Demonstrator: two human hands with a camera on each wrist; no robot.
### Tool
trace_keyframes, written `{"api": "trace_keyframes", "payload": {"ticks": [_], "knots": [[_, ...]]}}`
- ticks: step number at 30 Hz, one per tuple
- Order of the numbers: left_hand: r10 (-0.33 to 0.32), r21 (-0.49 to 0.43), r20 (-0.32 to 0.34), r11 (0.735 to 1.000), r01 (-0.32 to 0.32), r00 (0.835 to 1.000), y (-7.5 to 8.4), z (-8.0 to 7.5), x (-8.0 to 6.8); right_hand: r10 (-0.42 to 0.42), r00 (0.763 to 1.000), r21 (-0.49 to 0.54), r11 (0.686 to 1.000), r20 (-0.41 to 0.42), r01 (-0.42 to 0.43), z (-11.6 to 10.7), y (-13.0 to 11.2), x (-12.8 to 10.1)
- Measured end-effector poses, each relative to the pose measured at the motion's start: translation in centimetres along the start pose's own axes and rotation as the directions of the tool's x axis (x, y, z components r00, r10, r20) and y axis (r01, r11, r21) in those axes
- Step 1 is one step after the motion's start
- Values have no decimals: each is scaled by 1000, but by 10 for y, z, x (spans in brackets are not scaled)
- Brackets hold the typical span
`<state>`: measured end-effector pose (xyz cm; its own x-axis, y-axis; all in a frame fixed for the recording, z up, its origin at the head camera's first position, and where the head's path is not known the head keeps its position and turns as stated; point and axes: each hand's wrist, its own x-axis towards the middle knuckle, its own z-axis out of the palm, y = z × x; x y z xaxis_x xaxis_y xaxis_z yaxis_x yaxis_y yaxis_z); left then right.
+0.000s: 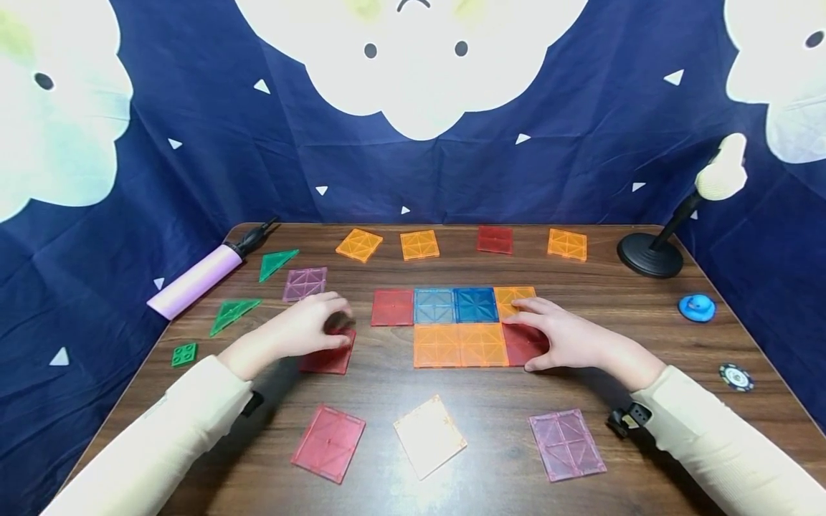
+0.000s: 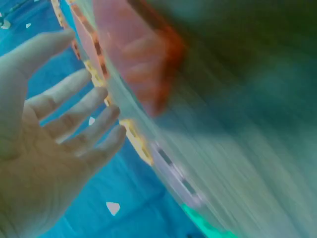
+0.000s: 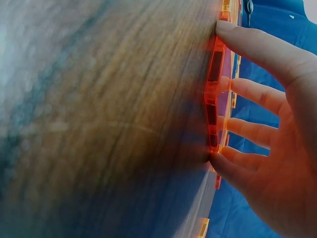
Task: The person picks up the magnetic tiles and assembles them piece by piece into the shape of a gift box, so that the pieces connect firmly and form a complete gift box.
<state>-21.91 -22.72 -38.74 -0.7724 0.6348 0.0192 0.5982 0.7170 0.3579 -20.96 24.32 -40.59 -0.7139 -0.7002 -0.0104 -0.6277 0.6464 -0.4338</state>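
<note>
Fingers point(image 3: 257, 47) seemingly pressing red tile point(image 1: 524, 342).

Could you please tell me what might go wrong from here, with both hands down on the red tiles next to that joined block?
1. The right hand presses a red tile against the joined block; a sideways push could shift the block out of line.
2. The left hand covers another red tile lying askew beside the block, so sliding it in could catch the block's loose-looking red end tile.

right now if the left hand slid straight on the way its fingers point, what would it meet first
Probably the lone red tile at the left end of the joined row; the left hand points right, over another red tile. Depth is unclear.
</note>
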Motion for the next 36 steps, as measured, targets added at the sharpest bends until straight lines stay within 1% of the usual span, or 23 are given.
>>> {"api": "trace_keyframes", "payload": {"ticks": [2, 5, 8, 10, 12, 14, 18, 22, 26, 30, 36], "knots": [[10, 1, 25, 1000, -10, 1000, -2, -1, -13, -1, 1000, -1, 1000, -1, 1, 0, 0, -1], [55, 10, 75, 998, -56, 996, -1, 2, -29, 5, 1000, 2, 1000, 0, -5, 0, 0, -1], [105, 37, 101, 993, -109, 989, 5, 8, -37, 12, 1000, 5, 1000, 3, -12, 0, 1, -1], [150, 64, 87, 986, -156, 985, 11, 14, -38, 13, 1000, 7, 1000, 3, -13, 0, 1, -2], [193, 93, 58, 976, -198, 979, 17, 19, -35, 10, 1000, 9, 1000, 0, -10, 0, 1, -2], [238, 118, 31, 964, -240, 971, 25, 25, -29, 4, 1000, 6, 1000, -5, -4, 0, 1, -2], [279, 152, 6, 949, -277, 960, 42, 34, -15, -6, 1000, 0, 1000, -8, 6, 0, 1, -2], [265, 167, 23, 950, -265, 964, 54, 38, -4, -3, 1000, 5, 1000, 1, 3, 0, 0, -2], [245, 160, 43, 955, -249, 969, 62, 40, 4, 4, 1000, 20, 1000, 7, -4, -1, 1, -2], [251, 172, 32, 952, -253, 967, 65, 41, 10, 9, 1000, 23, 1000, 9, -9, -2, 1, -2], [268, 223, 9, 939, -263, 963, 70, 43, 16, 5, 1000, 22, 1000, 13, -5, -2, 0, -1]]}}
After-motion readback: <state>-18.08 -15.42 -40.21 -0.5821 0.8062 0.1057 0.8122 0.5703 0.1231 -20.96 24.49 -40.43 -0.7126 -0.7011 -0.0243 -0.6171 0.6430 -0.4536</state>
